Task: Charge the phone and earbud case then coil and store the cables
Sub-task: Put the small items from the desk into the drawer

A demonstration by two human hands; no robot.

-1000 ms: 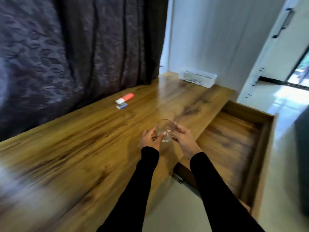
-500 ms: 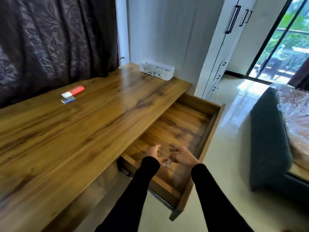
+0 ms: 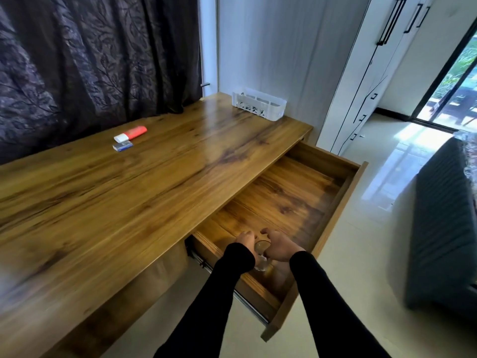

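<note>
While low inside the open drawer [image 3: 304,200], left hand [image 3: 245,241] and right hand [image 3: 280,245] curled round a pale coiled cable [image 3: 261,254] between their fingers.

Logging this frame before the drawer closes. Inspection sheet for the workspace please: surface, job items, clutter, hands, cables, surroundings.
Surface: wooden desk, glossy; its drawer is pulled fully open.
Job's things: coiled cable, pale and partly hidden, held over the drawer's near end. Phone and earbud case: nothing seen.
Clutter: red and white item and small blue box side by side on the desk; white basket at the far corner.
Hands: left hand and right hand both grip the coil.
Cables: only that coil.
Surroundings: dark curtain, white wardrobe, grey sofa.
</note>
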